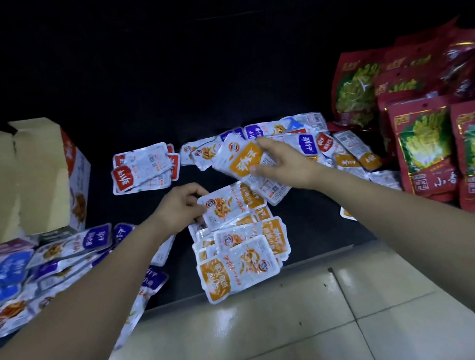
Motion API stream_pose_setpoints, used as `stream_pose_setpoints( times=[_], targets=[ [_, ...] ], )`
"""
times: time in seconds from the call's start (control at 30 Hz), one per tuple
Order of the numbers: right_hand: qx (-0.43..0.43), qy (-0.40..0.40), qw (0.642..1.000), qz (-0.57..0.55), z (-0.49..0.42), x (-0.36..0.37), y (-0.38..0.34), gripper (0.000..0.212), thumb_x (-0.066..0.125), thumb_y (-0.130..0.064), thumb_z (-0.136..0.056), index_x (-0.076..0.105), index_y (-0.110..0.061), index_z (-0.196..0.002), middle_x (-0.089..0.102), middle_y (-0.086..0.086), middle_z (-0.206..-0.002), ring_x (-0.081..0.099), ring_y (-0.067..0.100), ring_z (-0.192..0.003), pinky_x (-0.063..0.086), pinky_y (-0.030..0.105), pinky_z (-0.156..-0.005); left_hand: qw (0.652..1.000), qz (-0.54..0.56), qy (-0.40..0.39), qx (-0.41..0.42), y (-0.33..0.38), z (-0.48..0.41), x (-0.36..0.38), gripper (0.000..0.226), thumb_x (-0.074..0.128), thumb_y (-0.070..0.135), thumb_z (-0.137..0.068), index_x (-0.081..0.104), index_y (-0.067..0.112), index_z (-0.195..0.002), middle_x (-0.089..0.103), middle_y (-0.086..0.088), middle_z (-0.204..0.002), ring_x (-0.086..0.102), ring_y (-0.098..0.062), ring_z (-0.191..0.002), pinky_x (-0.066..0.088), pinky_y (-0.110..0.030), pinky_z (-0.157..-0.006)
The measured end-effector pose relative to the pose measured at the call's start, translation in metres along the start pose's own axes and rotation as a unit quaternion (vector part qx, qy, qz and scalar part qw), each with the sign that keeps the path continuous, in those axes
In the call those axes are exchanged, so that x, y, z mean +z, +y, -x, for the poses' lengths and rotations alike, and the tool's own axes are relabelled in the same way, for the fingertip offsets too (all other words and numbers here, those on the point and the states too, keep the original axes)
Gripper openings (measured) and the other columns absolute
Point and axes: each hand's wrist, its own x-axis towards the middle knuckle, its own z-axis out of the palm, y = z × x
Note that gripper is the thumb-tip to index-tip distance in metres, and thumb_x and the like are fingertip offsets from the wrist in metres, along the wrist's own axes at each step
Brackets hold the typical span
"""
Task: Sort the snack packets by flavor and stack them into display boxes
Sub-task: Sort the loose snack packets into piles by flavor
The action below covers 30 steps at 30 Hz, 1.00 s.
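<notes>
Small silver snack packets lie on a black cloth (309, 225). My right hand (283, 160) grips an orange-labelled packet (238, 157) with more packets under it, held above the cloth. My left hand (181, 205) pinches the left edge of the top packet (227, 204) of an orange pile (238, 253) in the middle. A small red-labelled stack (140, 168) lies behind it. Blue and purple packets (34, 274) are heaped at the left. A mixed unsorted heap (314, 138) spreads behind my right hand.
An open cardboard display box (38, 179) stands at the back left. Large red bags with green contents (425, 152) are stacked at the right. The cloth's front edge meets a pale tiled floor (278, 338).
</notes>
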Motion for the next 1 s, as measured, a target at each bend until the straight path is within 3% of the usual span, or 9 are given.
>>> stream_pose_setpoints(
  times=[0.13,0.3,0.43,0.6,0.73,0.9,1.0],
  targets=[
    [-0.042,-0.042,0.997,0.055,-0.006,0.018,-0.013,0.028,0.062,-0.021,-0.094,0.055,-0.010,-0.119,0.064,-0.002,-0.115,0.058,0.005,-0.106,0.043,0.012,-0.090,0.999,-0.038,0.035,-0.002,-0.010,0.004,-0.010,0.026,0.060,0.004,-0.091,0.063,0.030,-0.086,0.069,-0.012,-0.082,0.062,-0.017,-0.069,0.052,-0.034,-0.069],
    [-0.045,-0.092,0.990,0.096,-0.011,0.028,-0.016,0.021,0.063,-0.022,-0.094,0.054,-0.019,-0.113,0.063,-0.005,-0.109,0.061,0.009,-0.102,0.049,0.029,-0.092,0.998,-0.054,0.021,-0.027,-0.020,0.007,-0.015,0.025,0.063,0.005,-0.089,0.067,0.030,-0.087,0.071,-0.013,-0.083,0.060,-0.017,-0.068,0.054,-0.043,-0.079],
    [-0.041,-0.077,0.994,0.062,-0.012,0.030,-0.017,0.021,0.062,-0.022,-0.095,0.054,-0.019,-0.115,0.064,-0.005,-0.113,0.061,0.007,-0.104,0.049,0.027,-0.094,0.994,-0.077,0.072,-0.009,-0.021,0.006,-0.016,0.022,0.059,0.006,-0.091,0.067,0.026,-0.093,0.070,-0.008,-0.083,0.064,-0.022,-0.073,0.056,-0.039,-0.074],
    [-0.009,-0.087,0.994,0.061,-0.010,0.032,-0.011,0.023,0.062,-0.025,-0.094,0.054,-0.021,-0.115,0.064,-0.005,-0.112,0.061,0.009,-0.105,0.049,0.034,-0.096,0.999,0.026,0.028,-0.032,-0.020,0.010,-0.020,0.021,0.056,0.000,-0.093,0.067,0.017,-0.092,0.063,-0.007,-0.071,0.056,-0.017,-0.065,0.050,-0.032,-0.067],
    [0.015,-0.045,0.998,0.040,-0.010,0.030,-0.010,0.048,0.064,-0.031,-0.091,0.047,-0.011,-0.131,0.061,-0.002,-0.120,0.058,0.013,-0.113,0.045,0.043,-0.103,0.998,0.042,0.039,-0.017,-0.022,0.011,-0.020,0.019,0.056,0.000,-0.093,0.066,0.016,-0.097,0.064,-0.012,-0.076,0.057,-0.018,-0.068,0.051,-0.032,-0.071],
    [0.003,-0.040,0.999,0.034,-0.007,0.024,-0.009,0.020,0.063,-0.021,-0.093,0.054,-0.015,-0.110,0.064,-0.002,-0.112,0.060,0.012,-0.107,0.047,0.036,-0.100,0.999,-0.029,0.035,0.010,-0.018,0.005,-0.008,0.020,0.056,0.004,-0.094,0.066,0.022,-0.096,0.066,-0.001,-0.072,0.061,-0.016,-0.067,0.053,-0.036,-0.075],
    [-0.002,-0.043,0.999,0.022,-0.004,0.020,-0.012,0.022,0.064,-0.019,-0.093,0.052,-0.014,-0.111,0.065,0.000,-0.110,0.061,0.011,-0.105,0.047,0.032,-0.098,0.999,-0.036,-0.001,0.019,-0.013,0.003,-0.005,0.022,0.054,0.002,-0.094,0.067,0.020,-0.096,0.070,-0.003,-0.083,0.065,-0.017,-0.072,0.056,-0.037,-0.077]
  ],
)
